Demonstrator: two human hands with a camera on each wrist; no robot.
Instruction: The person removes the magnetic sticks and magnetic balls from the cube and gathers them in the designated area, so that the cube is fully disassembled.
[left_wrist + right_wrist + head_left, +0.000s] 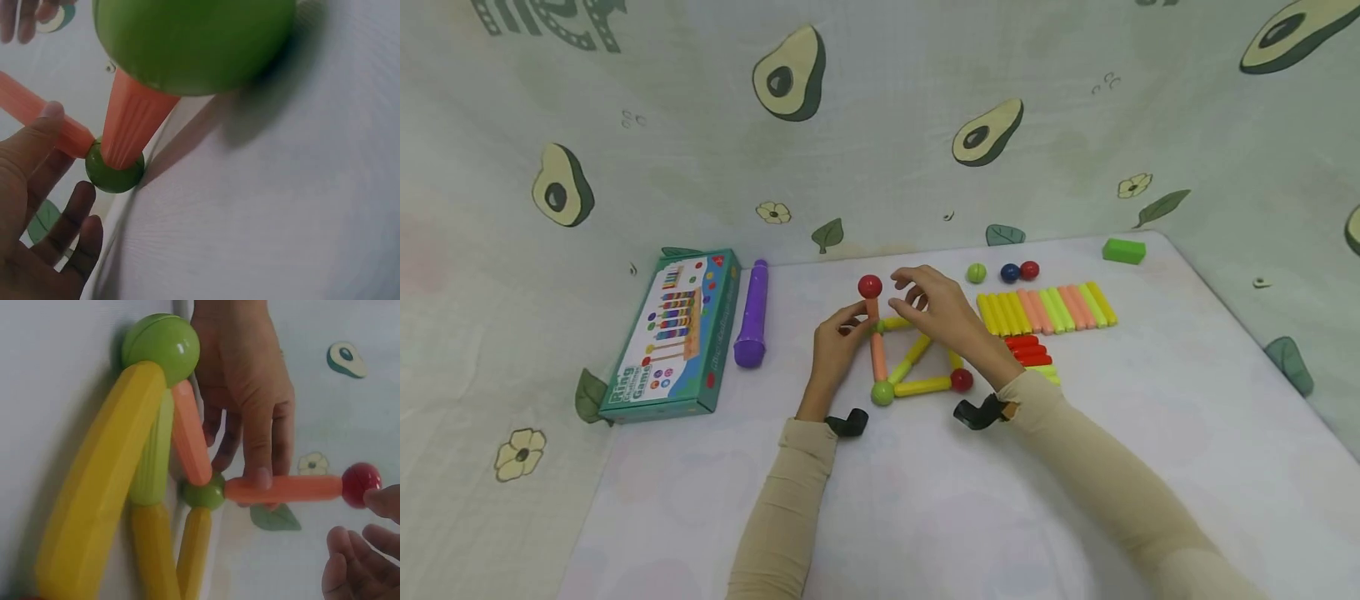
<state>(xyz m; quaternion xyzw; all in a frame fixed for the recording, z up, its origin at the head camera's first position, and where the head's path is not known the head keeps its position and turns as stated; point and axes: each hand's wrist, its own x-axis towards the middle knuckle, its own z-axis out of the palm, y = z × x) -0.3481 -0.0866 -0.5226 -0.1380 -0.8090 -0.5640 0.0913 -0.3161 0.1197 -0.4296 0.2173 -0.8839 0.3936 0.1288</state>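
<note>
My left hand pinches an orange stick between thumb and fingers. The stick stands upright on a green ball at the far left corner of a frame of sticks and balls, and a red ball caps it. My right hand hovers just right of that red ball, fingers loosely bent, holding nothing. In the right wrist view its thumb overlaps the red ball's edge; contact is unclear. A second orange stick runs to the near green ball. Yellow sticks and another red ball form the near side.
To the right lies a row of yellow, orange and green sticks, with red sticks below. Loose green, blue and red balls sit behind. A green block, purple microphone-shaped object and game box stand around.
</note>
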